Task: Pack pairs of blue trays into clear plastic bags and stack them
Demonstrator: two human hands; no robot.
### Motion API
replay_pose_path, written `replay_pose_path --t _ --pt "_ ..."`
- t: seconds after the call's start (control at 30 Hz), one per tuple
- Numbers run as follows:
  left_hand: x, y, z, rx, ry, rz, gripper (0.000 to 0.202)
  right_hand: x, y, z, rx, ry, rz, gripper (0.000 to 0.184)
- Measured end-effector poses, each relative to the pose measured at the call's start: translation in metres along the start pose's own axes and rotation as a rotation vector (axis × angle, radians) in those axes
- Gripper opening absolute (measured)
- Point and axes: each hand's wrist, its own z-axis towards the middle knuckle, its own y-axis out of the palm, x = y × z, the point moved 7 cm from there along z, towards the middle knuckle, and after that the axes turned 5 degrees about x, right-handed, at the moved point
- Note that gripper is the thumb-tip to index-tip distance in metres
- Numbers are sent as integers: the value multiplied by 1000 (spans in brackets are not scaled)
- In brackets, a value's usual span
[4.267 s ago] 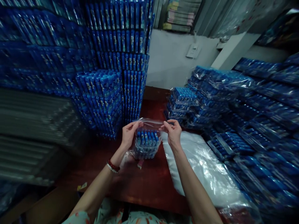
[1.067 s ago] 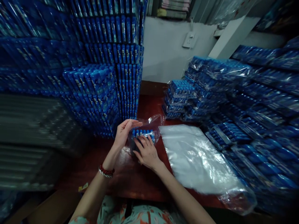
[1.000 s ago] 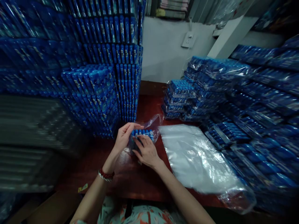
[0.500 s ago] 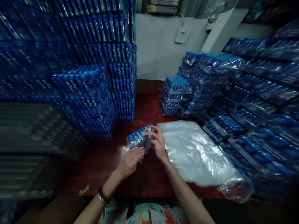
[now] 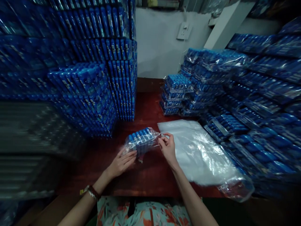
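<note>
A clear plastic bag holding a row of blue-topped tubes [image 5: 141,138] is between my hands, just above or on the dark red table. My left hand [image 5: 123,161] grips the near left side of this bag, fingers laid along it and thumb at its edge. On the right, my right hand [image 5: 167,144] pinches the bag's loose end, drawn out from the tubes. What the tubes contain cannot be made out. Beside my right hand lies a stack of flat clear plastic bags [image 5: 199,150].
Tall stacks of blue tubes [image 5: 84,84] rise at the left, with grey ribbed stacks [image 5: 28,144] nearer me. Wrapped blue packs [image 5: 177,91] are piled at the back right and along the right side [image 5: 265,94]. A wall socket [image 5: 184,30] sits behind the red table [image 5: 150,182].
My right hand has moved right, pulling the bag's end out from the tubes. My left hand has shifted left along the bag, showing more of the tubes.
</note>
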Motion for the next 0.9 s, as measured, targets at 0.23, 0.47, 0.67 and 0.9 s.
replay_pose_path --t 0.23,0.47,0.67,0.9 --pt "-18 6 -4 21 21 -127 30 52 35 38 -232 53 79 31" --pt "-40 3 -8 242 -320 -305 20 51 74 57 -480 -29 9 26" --pt "-73 18 -36 802 -1299 -332 31 47 78 44 -408 -106 -21 25" --pt "-84 61 -12 873 -1392 -1048 48 22 56 4 -312 -192 -121 23"
